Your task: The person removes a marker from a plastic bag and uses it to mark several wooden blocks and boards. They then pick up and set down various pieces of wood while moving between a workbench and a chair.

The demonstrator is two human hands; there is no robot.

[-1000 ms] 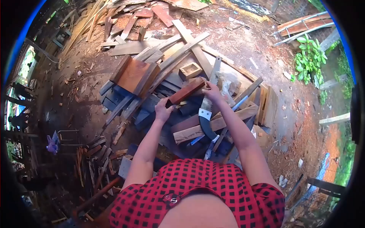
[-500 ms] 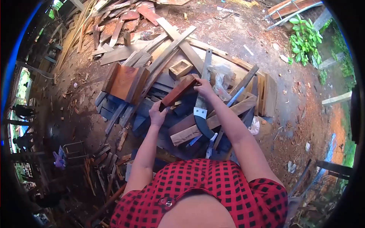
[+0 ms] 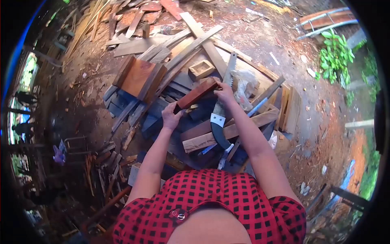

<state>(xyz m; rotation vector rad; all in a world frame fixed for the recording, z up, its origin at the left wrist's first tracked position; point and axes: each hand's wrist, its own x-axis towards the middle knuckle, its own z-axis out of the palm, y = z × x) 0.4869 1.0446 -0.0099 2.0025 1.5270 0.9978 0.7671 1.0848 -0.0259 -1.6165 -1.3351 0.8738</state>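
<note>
A reddish-brown wooden block [image 3: 197,93] is held between both hands, tilted with its right end farther from me. My left hand [image 3: 171,116] grips its near left end, and my right hand [image 3: 224,92] has fingers closed on the far right end. Just right of the block lies a hand saw [image 3: 217,118], its toothed blade pointing away and its dark curved handle toward me. Beyond the block sits a small pale wooden box [image 3: 201,70] with a hollow top. To the left, a larger brown wooden piece with raised sides [image 3: 140,79] rests on the planks.
Long planks [image 3: 195,46] cross beyond the hands. A crumpled clear plastic bag [image 3: 245,85] lies right of the saw, near a pale beam [image 3: 231,132] and upright boards [image 3: 291,110]. Scrap wood [image 3: 111,171] is heaped at lower left; a leafy plant [image 3: 335,57] grows at far right.
The view has shifted, so the surroundings appear slightly farther right. Both hands still hold the wooden block, which has been raised slightly and turned a little.
</note>
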